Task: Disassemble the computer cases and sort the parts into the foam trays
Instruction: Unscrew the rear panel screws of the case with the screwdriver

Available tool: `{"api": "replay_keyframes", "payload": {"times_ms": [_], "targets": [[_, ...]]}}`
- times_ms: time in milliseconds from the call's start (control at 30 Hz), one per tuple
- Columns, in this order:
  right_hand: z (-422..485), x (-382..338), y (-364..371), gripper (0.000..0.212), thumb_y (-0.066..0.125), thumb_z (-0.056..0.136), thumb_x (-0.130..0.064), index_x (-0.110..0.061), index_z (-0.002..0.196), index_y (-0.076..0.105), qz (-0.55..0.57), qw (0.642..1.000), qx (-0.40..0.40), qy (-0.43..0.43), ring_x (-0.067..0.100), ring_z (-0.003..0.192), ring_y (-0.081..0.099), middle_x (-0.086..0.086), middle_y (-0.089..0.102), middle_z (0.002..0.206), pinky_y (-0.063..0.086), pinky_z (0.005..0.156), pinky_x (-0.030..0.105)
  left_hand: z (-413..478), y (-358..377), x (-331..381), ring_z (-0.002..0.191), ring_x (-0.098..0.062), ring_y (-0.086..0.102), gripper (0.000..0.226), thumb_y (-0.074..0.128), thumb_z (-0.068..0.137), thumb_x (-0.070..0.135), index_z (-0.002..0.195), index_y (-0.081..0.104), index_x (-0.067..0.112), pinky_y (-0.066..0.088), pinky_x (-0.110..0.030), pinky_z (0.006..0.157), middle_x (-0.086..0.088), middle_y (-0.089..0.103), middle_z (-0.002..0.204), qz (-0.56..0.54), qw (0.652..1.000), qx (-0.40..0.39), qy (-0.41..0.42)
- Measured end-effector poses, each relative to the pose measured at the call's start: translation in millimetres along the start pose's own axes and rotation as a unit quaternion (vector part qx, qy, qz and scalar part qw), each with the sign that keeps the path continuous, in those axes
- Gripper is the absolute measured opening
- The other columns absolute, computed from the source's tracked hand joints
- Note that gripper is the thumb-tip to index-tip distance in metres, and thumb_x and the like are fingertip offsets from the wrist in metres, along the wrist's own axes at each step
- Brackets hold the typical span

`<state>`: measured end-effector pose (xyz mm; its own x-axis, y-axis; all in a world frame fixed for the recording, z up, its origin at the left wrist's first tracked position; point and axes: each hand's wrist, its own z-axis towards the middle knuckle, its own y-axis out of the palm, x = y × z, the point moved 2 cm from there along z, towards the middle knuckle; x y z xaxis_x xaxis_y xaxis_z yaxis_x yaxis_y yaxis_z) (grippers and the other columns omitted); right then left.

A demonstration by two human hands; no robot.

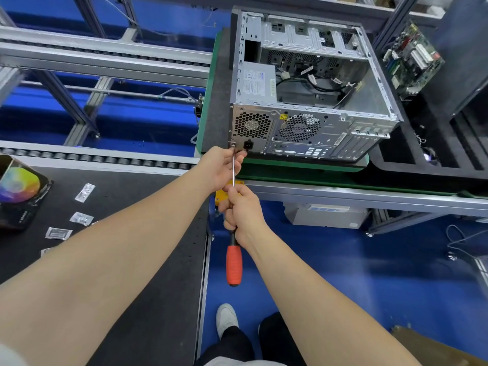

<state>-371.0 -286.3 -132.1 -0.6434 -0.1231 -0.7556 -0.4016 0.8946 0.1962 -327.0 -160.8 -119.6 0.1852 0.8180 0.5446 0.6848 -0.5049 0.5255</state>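
Left hand (224, 165) pinches the bare steel shaft of the screwdriver (234, 265) close to its tip, fingers closed on it to steady it. The right hand (243, 211) is curled round the same tool lower down, where shaft meets handle, so the red grip hangs free below the fist. The tip sits on a screw (233, 144) at the near left corner of the computer case (330, 128), beside the mains socket.

The case stands on a green pallet (303, 165) on the conveyor, its side panel off and its rear panel facing the person. Just to its right lies the black foam tray (390, 157), with a motherboard (412, 62) propped at the far right.

Judging by its place, the screw holds the power supply (257, 80), which sits inside along the left wall. That unit looks like a dense, stiff metal box, probably heavy for its bulk, with loose cables trailing into the bay. It is best taken by its flat sides, not by the wires. The case is thin, rigid sheet steel with edges likely sharp, so the folded rims are the safer hold. The screw is tiny and easily dropped.
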Motion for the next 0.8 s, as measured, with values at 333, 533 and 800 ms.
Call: {"api": "replay_keyframes", "payload": {"times_ms": [333,533,800], "targets": [[5.1,0.7,1.1,0.009,0.056,0.109,-0.028,-0.022,0.107,0.064,-0.147,0.979,0.121,-0.066,0.010,0.042,0.053,0.002,0.078,0.073,0.044,0.047,0.027,4.9,9.1,-2.6,0.059,-0.009,0.067,0.016,0.059,0.105,0.022,0.114,0.062,0.009,0.052,-0.021,0.054,-0.005,0.080,0.091,0.073,0.992,0.088,0.054],[4.5,-3.1,-4.2,0.021,0.050,0.109,-0.029,-0.012,0.115,0.062,-0.060,0.998,-0.025,-0.014,0.019,0.041,0.053,0.017,0.079,0.085,0.043,0.042,0.026,0.8,13.5,-2.6,0.046,-0.009,0.044,0.015,0.053,0.105,0.026,0.109,0.062,0.014,0.030,-0.020,0.040,-0.001,0.077,0.100,0.063,0.994,0.089,0.016],[2.8,3.6,-13.7,0.023,0.048,0.109,-0.025,-0.009,0.116,0.063,-0.045,0.998,-0.034,-0.001,0.021,0.047,0.061,0.016,0.079,0.086,0.047,0.044,0.026,-7.9,18.2,-3.3,0.051,-0.011,0.036,0.018,0.040,0.106,0.027,0.100,0.053,0.016,0.025,-0.021,0.046,-0.002,0.075,0.096,0.094,0.990,0.106,0.013]]}}
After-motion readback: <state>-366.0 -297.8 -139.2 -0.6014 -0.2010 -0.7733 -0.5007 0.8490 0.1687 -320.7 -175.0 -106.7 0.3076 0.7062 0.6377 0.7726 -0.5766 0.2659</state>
